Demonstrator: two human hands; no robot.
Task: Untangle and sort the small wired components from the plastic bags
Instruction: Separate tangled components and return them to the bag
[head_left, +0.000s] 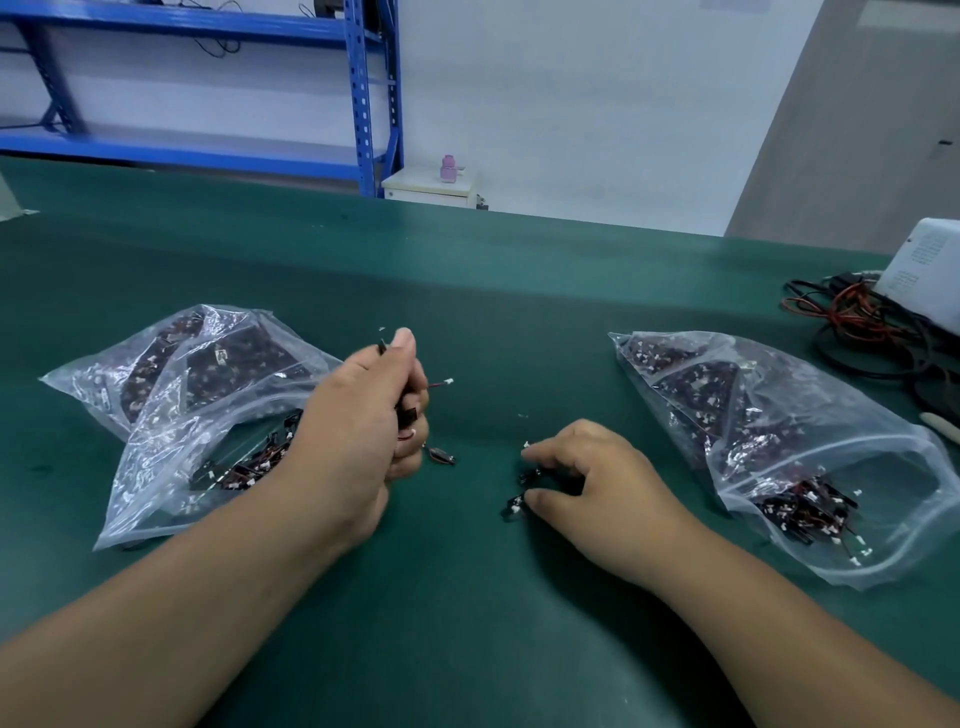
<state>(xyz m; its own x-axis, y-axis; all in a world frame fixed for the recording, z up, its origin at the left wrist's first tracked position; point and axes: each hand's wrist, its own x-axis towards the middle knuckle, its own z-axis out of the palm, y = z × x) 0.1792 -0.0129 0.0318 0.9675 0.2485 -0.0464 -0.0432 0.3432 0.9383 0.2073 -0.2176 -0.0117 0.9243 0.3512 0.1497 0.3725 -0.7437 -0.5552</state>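
Two clear plastic bags of small black wired components lie on the green mat: the left bag (171, 410) and the right bag (779, 441). Between them, my left hand (358, 431) grips a bunch of wired components (410, 415), with red wires and white plugs sticking out past the fingers. One loose component (441, 454) lies just beside that hand. My right hand (597, 483) rests on the mat, its fingers curled over a few small black components (524, 483), thumb and fingertips pinching at them.
A white device (924, 275) with a tangle of red and black cables (862, 332) sits at the far right edge. A white pen-like object (940, 426) lies near the right bag. Blue shelving (363, 93) stands beyond the table.
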